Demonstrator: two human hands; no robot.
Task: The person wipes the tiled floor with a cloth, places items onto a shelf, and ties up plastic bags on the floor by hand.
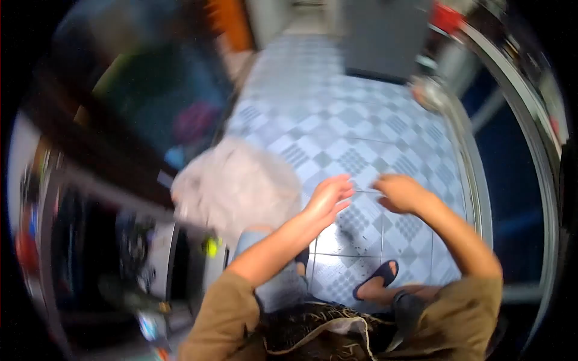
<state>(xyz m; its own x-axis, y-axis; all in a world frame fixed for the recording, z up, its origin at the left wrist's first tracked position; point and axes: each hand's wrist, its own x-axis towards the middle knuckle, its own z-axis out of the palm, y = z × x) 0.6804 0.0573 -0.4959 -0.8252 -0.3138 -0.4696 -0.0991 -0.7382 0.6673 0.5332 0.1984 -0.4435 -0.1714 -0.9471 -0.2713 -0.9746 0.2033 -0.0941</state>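
Observation:
My left hand [329,197] is held out in front of me over the tiled floor, palm turned inward and fingers loosely bent. Motion blur hides whether they grip anything. Facing it, my right hand [402,194] has its fingers curled together at the tips. A thin, straight strand [365,191] spans the gap between both hands, running from the right fingertips to the left fingers. Its kind is too small to tell. Below lies patterned cloth [325,331] with a pale cord, across my lap.
A large pale, bulging bag or cloth bundle [238,183] is to the left of my left hand. Dark specks lie on the tiled floor [352,240] near my sandal [379,278]. A dark grey panel [385,39] stands ahead; a metal-framed glass door [481,144] borders the right.

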